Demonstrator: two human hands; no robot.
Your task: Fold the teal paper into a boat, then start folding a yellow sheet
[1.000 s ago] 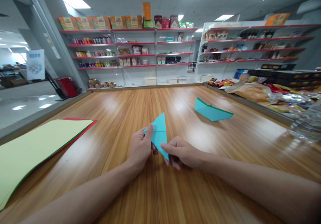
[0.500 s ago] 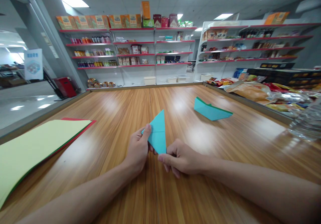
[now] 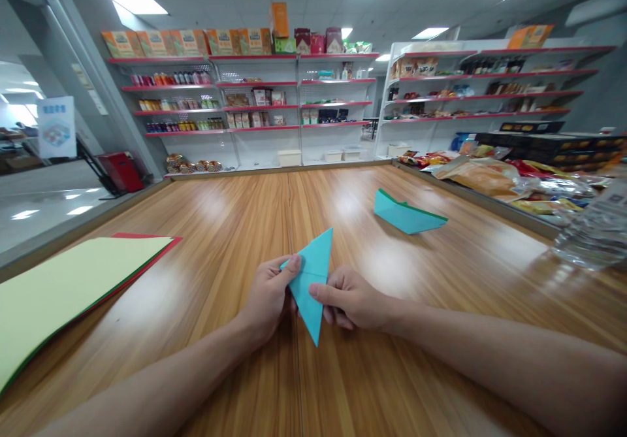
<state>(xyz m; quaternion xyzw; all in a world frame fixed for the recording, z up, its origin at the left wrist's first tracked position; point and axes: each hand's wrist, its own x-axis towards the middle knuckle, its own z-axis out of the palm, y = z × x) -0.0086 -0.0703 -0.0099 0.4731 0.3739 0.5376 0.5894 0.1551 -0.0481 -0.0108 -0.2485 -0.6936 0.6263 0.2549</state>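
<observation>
Right hand [image 3: 353, 300] has shifted up blue paper [image 3: 314, 264], pinching edge, tip now below; left hand [image 3: 268, 293] pinches opposite corner. Uneven pull could crumple it.

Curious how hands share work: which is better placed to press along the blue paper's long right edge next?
Probably the right hand: it holds the blue paper by that edge, while the left hand grips the opposite corner.

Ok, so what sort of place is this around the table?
Probably a shop or a mock-up of one: red-edged shelves carry rows of bottles and orange boxes, with packaged goods piled at the right.
</observation>
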